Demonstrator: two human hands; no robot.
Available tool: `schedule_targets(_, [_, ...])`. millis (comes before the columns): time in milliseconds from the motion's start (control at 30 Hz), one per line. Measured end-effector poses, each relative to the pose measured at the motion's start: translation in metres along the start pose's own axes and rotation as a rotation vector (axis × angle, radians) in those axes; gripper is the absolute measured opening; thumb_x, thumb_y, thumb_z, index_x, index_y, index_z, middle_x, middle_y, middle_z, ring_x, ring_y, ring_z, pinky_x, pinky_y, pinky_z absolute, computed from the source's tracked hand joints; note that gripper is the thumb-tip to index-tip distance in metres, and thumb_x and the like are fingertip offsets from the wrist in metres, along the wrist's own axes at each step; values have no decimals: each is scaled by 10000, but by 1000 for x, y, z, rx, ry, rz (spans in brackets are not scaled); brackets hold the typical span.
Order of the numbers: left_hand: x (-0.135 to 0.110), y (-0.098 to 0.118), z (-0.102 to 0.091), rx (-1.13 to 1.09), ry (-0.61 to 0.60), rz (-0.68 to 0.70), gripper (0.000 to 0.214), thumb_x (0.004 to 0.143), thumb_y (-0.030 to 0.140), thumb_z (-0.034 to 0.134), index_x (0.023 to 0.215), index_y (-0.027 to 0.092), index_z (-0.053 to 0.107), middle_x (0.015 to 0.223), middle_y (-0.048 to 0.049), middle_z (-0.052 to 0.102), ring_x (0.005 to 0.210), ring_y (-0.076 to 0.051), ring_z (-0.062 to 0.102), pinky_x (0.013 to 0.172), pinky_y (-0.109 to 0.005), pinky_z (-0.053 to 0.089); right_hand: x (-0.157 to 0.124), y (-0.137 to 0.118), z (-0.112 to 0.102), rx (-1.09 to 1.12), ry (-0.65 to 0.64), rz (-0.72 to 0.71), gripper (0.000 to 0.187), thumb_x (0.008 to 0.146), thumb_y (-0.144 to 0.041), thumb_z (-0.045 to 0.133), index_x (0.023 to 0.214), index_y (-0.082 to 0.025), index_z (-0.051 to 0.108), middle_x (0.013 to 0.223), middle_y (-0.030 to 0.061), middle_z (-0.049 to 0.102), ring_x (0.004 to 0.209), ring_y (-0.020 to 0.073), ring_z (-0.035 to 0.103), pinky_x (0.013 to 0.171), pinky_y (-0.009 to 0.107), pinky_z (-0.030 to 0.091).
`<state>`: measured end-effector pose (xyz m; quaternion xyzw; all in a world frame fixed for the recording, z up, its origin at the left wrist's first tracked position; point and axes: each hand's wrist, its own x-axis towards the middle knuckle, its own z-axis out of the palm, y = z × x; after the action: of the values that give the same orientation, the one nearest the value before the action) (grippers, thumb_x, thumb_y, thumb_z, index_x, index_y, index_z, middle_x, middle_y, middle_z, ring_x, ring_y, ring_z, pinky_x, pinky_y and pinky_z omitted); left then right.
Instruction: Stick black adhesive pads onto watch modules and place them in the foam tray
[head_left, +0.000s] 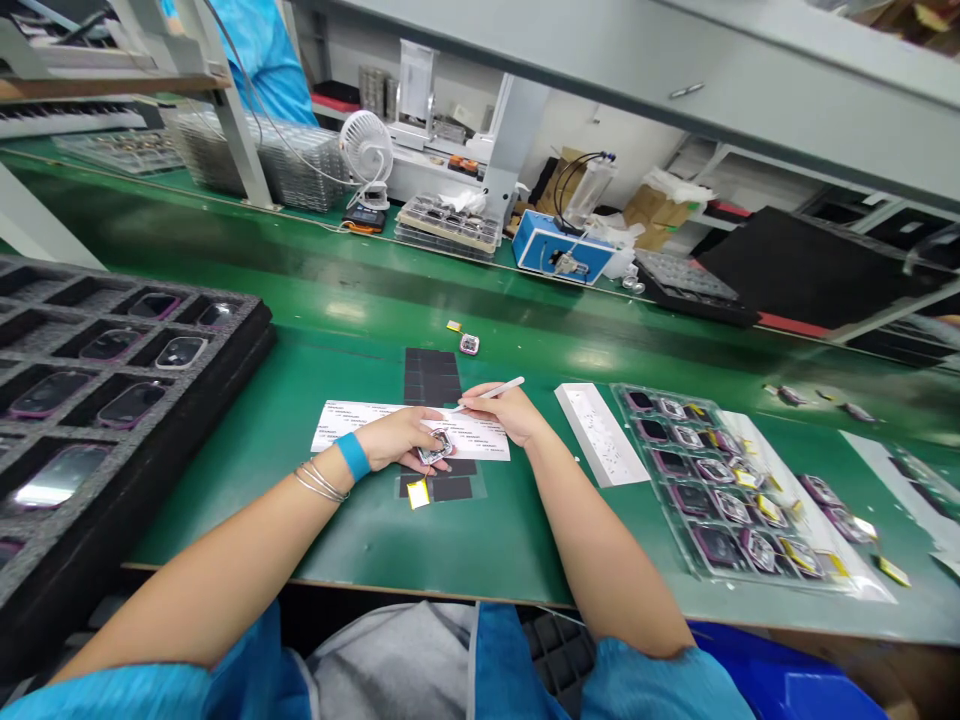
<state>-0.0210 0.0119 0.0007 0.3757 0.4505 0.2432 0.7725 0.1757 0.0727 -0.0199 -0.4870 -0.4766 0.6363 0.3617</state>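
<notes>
My left hand [401,438] is closed around a small watch-like case [435,448] with its inner parts showing. A yellow-edged battery [418,493] hangs from the case at its lower side. In my right hand [501,405] is a slim white pen-like tool [491,392], pinched between the fingers, its tip pointing left toward the white sheet. Beneath both hands lies a white printed sheet [341,422] with rows of small text. Dark rectangular pieces [433,375] on a clear backing show above and below that sheet.
A black foam tray [247,330] with several watch cases stands at left. To the right are a white block [600,435] and a clear plastic tray [701,560] of cases with batteries. Another case [469,344] lies ahead. A fan [366,150] and blue device [562,248] stand behind.
</notes>
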Motion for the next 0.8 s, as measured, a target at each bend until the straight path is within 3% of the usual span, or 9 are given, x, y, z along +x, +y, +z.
schedule_targets(633, [3,-4,-3,-38,-24,12,743,592,123,772,1236,129,401,797,-108,709,691,-253,701,610,-326,554,-7,-4,-6,79,-48,2,251,512,-251,841,670,-124,693,729,69,714,717,155,674,740,258,545])
schedule_targets(800, [1,-1,-3,-45,-25,16,645,585,131,779,1157,127,481,826,-117,709,692,-235,698,619,-320,554,-18,-7,-5,213,20,-4,296,483,-264,860,686,-142,681,730,55,718,718,159,681,791,295,538])
